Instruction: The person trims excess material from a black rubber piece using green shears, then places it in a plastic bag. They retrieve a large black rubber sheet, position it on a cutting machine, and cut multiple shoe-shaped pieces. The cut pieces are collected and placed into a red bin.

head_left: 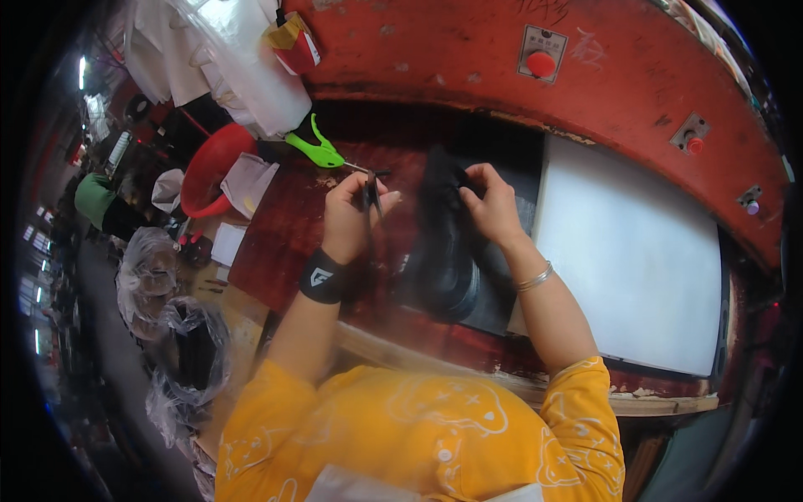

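My left hand [347, 219], with a black band on its wrist, pinches a thin dark strip [373, 194] between thumb and fingers. To its right, my right hand [495, 206] has its fingers curled at the upper edge of a black piece of material [438, 192], which looks blurred. This material reaches down toward my body over the dark red work surface [284, 243], with a rounded glossy black part [452, 280] at its near end. Scissors with bright green handles [319, 149] lie just beyond my left hand, their far part dark and thin.
A large white board [627, 259] lies at the right. Behind the surface runs a red machine beam with a red push button [539, 64]. At the left are a red basin [209, 171], clear plastic bags [146, 276] and hanging white sheets [242, 67]. A person in green [96, 201] is farther off.
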Motion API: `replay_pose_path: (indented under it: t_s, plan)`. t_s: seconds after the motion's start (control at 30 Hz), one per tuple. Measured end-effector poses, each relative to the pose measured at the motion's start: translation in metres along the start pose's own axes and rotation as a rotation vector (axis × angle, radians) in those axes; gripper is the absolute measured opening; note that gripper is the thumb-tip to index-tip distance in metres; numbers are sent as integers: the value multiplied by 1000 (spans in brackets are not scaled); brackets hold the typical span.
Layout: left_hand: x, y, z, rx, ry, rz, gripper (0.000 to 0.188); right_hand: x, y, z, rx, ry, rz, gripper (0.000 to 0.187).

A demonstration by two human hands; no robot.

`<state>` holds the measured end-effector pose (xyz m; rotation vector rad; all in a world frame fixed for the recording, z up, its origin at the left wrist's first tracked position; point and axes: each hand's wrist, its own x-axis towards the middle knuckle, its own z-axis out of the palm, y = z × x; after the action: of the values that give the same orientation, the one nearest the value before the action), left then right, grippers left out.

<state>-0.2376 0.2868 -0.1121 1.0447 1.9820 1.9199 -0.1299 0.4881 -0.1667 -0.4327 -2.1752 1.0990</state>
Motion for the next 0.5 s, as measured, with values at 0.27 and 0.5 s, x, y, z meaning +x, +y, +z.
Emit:
replay_pose_path:
  t_s: [0.27, 0.5]
  plan:
    - [-4, -13, 13, -231, 146, 16, 40, -13, -40, 0, 737, -295, 168, 38]
    - [-3, -24, 17, -480, 3, -169, 30, -35, -65, 5, 404, -322, -411, 42]
